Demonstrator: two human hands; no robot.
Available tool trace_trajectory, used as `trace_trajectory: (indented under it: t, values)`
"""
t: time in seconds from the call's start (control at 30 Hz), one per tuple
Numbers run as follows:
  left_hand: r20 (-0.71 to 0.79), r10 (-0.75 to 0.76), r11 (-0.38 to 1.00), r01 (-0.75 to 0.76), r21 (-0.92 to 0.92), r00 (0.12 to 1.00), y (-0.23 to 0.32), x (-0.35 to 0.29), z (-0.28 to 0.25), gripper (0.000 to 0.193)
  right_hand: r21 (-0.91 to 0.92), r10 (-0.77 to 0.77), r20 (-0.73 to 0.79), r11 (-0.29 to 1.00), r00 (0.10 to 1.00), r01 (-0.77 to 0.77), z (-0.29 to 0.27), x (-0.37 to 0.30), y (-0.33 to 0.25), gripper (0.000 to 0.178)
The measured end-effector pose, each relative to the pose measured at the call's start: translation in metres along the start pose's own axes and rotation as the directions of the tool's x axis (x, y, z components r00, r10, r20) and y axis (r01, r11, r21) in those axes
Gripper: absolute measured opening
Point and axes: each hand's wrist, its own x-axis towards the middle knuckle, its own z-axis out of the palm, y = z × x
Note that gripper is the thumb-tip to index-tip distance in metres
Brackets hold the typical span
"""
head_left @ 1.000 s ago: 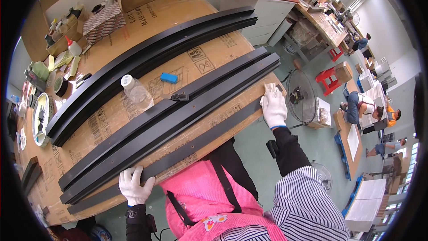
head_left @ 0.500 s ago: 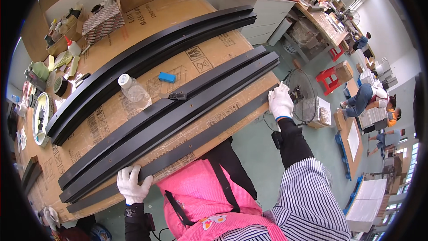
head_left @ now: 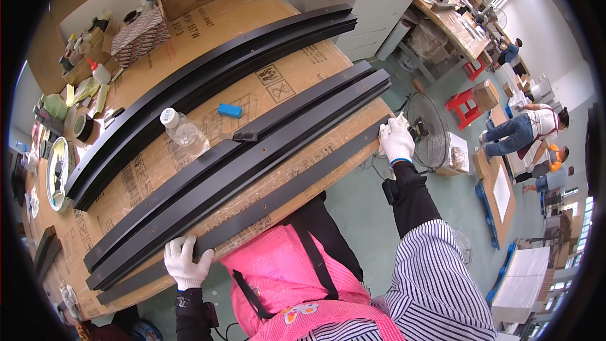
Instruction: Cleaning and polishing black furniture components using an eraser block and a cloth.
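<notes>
Black strip [head_left: 271,201] under both hands [head_left: 186,265] [head_left: 397,139], dark pieces [head_left: 58,169] in white tub [head_left: 59,207]

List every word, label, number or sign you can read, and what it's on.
Lettering described, not copied:
Cardboard: large dark lettering, framed symbols.
Bottle cap: marks too small to read.
Patterned box: any print too small to read.
Left sleeve: pale marks, too small to read.

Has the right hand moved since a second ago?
Yes. The right hand has shifted rightward, farther from the blue block lying on the cardboard-covered table.
</notes>
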Motion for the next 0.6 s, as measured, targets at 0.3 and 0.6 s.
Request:
trace_trajectory:
  t: [0.3,0.6]
  values:
    - [0.01,0.0,1.0,0.0,0.01,1.0,-0.002,-0.002,0.0,0.047,0.039,-0.083,-0.029,0.996,0.996,0.084,-0.006,-0.016,-0.01,0.029]
    - [-0.004,0.009,1.0,-0.009,0.013,1.0,-0.001,-0.001,0.0,0.046,-0.033,0.1,0.118,0.995,0.988,-0.096,-0.004,-0.008,-0.009,0.031]
